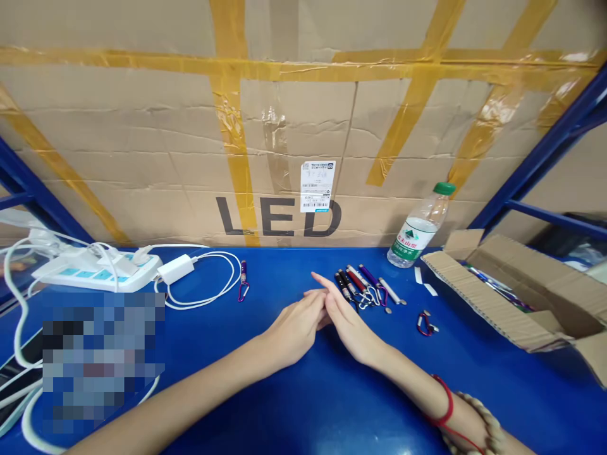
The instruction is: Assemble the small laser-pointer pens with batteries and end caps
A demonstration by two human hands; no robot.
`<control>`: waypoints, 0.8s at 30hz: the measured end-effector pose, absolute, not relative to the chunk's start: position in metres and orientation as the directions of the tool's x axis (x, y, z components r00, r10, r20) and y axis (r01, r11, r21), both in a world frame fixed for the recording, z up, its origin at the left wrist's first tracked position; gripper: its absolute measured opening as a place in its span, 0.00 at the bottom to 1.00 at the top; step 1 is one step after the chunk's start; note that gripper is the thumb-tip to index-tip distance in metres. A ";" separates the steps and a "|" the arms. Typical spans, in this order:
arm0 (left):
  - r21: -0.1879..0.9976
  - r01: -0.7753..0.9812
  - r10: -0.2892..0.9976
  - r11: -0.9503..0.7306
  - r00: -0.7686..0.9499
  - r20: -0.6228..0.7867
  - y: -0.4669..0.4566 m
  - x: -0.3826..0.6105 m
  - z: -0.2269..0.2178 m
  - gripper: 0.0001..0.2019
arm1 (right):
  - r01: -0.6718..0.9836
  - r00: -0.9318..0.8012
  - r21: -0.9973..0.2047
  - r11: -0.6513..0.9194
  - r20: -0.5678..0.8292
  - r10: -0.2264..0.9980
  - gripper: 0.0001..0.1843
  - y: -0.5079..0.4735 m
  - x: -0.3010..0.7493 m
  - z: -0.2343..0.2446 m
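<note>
My left hand and my right hand meet over the middle of the blue table, touching at the fingers. The right hand's fingers are stretched out, its index finger pointing up and away. My left fingers reach straight towards the right palm, their tips partly hidden behind the right hand. I see nothing held between them. Just beyond the right hand lie several pen-shaped metal tubes in black, red, purple and silver, some with small carabiners. Another purple tube with a carabiner lies farther left.
A water bottle stands at the back right. Beside it is an open cardboard box with pens inside. A red carabiner lies before the box. Left are a power strip, white cables and a blurred-out patch. A large carton stands behind.
</note>
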State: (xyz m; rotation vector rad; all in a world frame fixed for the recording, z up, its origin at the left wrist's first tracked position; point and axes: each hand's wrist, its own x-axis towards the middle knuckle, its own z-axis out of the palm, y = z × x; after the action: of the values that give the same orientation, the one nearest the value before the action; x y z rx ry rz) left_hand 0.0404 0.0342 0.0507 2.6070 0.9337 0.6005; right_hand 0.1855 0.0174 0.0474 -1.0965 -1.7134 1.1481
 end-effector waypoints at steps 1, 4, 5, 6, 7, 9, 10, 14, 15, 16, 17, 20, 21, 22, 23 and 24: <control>0.440 0.527 0.667 -0.728 0.693 0.273 0.032 0.041 0.049 0.12 | 0.180 -0.320 -0.968 0.172 0.108 0.941 0.30 0.015 0.183 0.046; 0.441 0.548 0.685 -0.711 0.680 0.261 0.025 0.041 0.047 0.10 | 0.112 -0.326 -0.990 0.089 0.048 0.944 0.32 0.010 0.179 0.045; 0.438 0.554 0.690 -0.708 0.677 0.257 0.024 0.040 0.046 0.09 | 0.092 -0.340 -0.993 0.068 0.033 0.940 0.32 0.008 0.178 0.045; 0.434 0.562 0.694 -0.704 0.675 0.252 0.022 0.039 0.047 0.08 | 0.074 -0.357 -0.996 0.049 0.019 0.934 0.33 0.007 0.177 0.045; 0.428 0.570 0.698 -0.701 0.672 0.248 0.021 0.037 0.047 0.07 | 0.057 -0.371 -0.998 0.031 0.008 0.929 0.33 0.006 0.176 0.045; 0.415 0.583 0.703 -0.698 0.669 0.242 0.019 0.034 0.048 0.06 | 0.030 -0.385 -1.000 0.000 -0.011 0.923 0.34 0.004 0.174 0.045; 0.409 0.585 0.702 -0.700 0.670 0.242 0.019 0.032 0.048 0.06 | 0.022 -0.383 -1.000 -0.014 -0.022 0.923 0.35 0.003 0.173 0.045; 0.416 0.573 0.697 -0.706 0.667 0.264 0.018 0.027 0.048 0.05 | 0.019 -0.355 -0.998 -0.064 -0.066 0.933 0.36 0.003 0.169 0.042; 0.425 0.570 0.699 -0.703 0.661 0.272 0.018 0.026 0.048 0.05 | 0.021 -0.350 -0.997 -0.076 -0.079 0.934 0.36 0.003 0.168 0.041; 0.437 0.567 0.704 -0.698 0.654 0.277 0.018 0.025 0.048 0.05 | 0.022 -0.352 -0.996 -0.092 -0.094 0.931 0.37 0.003 0.166 0.040; 0.452 0.564 0.710 -0.691 0.647 0.278 0.017 0.023 0.048 0.05 | 0.021 -0.363 -0.994 -0.108 -0.108 0.925 0.37 0.003 0.165 0.039; 0.482 0.560 0.723 -0.674 0.635 0.273 0.016 0.018 0.049 0.07 | 0.014 -0.435 -0.990 -0.137 -0.130 0.891 0.36 0.000 0.161 0.036; 0.490 0.556 0.725 -0.671 0.631 0.276 0.015 0.017 0.049 0.07 | 0.010 -0.455 -0.991 -0.136 -0.126 0.882 0.35 0.000 0.160 0.036; 0.501 0.545 0.723 -0.672 0.628 0.287 0.015 0.015 0.049 0.07 | 0.004 -0.464 -0.992 -0.129 -0.116 0.878 0.35 -0.001 0.160 0.035; 0.518 0.525 0.719 -0.675 0.625 0.304 0.015 0.014 0.049 0.07 | -0.005 -0.465 -0.993 -0.120 -0.104 0.879 0.35 -0.002 0.159 0.036; 0.543 0.498 0.715 -0.677 0.620 0.322 0.015 0.013 0.049 0.07 | -0.016 -0.459 -0.994 -0.111 -0.092 0.884 0.35 -0.002 0.159 0.036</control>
State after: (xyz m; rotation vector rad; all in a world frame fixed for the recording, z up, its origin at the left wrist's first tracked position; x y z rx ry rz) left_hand 0.0130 0.0150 0.0488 2.4432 0.9643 0.7386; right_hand 0.1591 -0.0020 0.0359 -0.9915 -1.4662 1.6548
